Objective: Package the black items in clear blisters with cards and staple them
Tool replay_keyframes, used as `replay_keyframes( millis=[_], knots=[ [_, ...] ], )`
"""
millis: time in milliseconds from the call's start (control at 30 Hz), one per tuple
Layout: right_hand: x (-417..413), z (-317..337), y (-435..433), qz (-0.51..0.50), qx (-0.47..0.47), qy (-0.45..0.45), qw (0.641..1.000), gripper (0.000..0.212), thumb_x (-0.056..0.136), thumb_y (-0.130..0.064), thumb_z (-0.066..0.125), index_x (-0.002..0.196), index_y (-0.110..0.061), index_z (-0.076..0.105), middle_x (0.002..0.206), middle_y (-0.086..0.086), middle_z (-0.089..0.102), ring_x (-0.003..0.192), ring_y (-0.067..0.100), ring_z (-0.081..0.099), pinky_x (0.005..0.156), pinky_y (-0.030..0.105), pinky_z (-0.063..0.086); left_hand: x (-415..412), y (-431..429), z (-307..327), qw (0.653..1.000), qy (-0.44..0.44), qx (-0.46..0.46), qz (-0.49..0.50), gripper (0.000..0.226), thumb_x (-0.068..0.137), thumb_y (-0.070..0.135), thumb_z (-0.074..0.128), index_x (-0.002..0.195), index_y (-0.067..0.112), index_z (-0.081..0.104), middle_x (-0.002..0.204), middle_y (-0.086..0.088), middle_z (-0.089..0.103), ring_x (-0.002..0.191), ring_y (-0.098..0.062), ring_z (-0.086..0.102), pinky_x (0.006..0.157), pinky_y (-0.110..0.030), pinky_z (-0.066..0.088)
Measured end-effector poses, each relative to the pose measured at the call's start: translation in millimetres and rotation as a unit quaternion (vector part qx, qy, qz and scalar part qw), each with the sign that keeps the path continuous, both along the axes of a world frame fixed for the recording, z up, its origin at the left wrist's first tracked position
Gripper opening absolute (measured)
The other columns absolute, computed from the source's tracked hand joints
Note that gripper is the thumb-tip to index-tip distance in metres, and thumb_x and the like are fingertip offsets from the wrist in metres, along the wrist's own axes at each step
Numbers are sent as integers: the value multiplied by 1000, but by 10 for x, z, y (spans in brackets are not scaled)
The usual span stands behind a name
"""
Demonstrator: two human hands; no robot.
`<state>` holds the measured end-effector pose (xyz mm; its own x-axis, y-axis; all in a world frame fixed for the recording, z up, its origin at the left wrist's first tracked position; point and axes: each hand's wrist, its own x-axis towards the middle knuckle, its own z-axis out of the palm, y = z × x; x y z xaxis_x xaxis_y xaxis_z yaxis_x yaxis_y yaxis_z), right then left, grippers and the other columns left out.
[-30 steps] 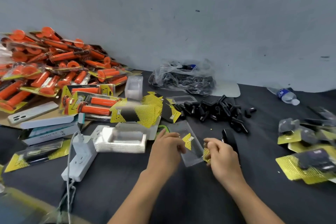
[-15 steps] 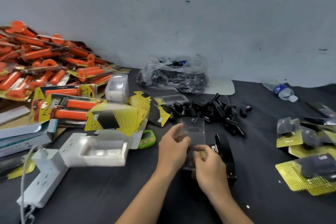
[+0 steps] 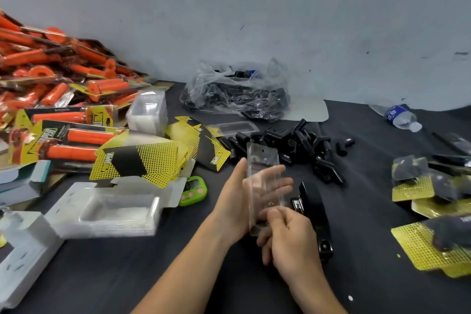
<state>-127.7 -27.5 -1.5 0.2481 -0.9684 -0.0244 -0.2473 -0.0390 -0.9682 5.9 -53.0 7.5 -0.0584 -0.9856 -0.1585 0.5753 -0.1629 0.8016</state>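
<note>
A: Where is this?
B: A grey wall (image 3: 305, 20) behind a dark counter (image 3: 127, 275), with a heap of orange packs (image 3: 63, 79) banked up on the left

A: And the task's things?
B: The black items (image 3: 293, 145) lie loose in a pile at mid-counter, none of them in a blister. The yellow cards (image 3: 142, 158) are fanned just left of that pile, and the black stapler (image 3: 314, 209) lies just right of the hands

A: What changed in the last second?
B: The clear blister (image 3: 262, 158) has come up off the counter. A second ago it lay flat with some yellow card showing at it. Now it stands on end in the air, and I see no card in it

A: And the hands?
B: The left hand (image 3: 234, 205) is flat behind the blister, fingers straight, grip wide, only backing it. The right hand (image 3: 290, 242) has a narrow grip and pinches the blister's near end

A: So where does the job stand?
B: Early for this pack, I'd judge. The shell is being readied, the item and card have yet to go in, and stapling comes after
</note>
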Motion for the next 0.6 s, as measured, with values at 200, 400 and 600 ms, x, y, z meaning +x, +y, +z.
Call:
replay_keyframes(
  millis=[200,400,600],
  knots=[
    [6,7,16,-15,-25,30,999,33,103,-22,47,78,-22,68,57,4,69,36,17,58,43,22,43,75,-7,-4,997,46,-47,-27,78,93,72,40,140,13,60,130,-17,67,114,-27,67,103,-45,50],
    [19,41,73,-16,-50,47,997,31,102,-19,48,79,-23,68,55,0,68,39,15,61,45,18,44,41,-14,-15,998,68,-9,-4,69,95,68,33,118,10,63,117,-16,71,103,-26,70,96,-44,51],
    [19,95,101,-16,-42,15,999,16,101,-23,58,89,-27,67,58,0,70,40,18,63,48,19,46,41,20,50,995,103,1,-15,66,95,62,41,112,6,70,96,-10,66,87,-19,62,83,-34,56]
  ],
)
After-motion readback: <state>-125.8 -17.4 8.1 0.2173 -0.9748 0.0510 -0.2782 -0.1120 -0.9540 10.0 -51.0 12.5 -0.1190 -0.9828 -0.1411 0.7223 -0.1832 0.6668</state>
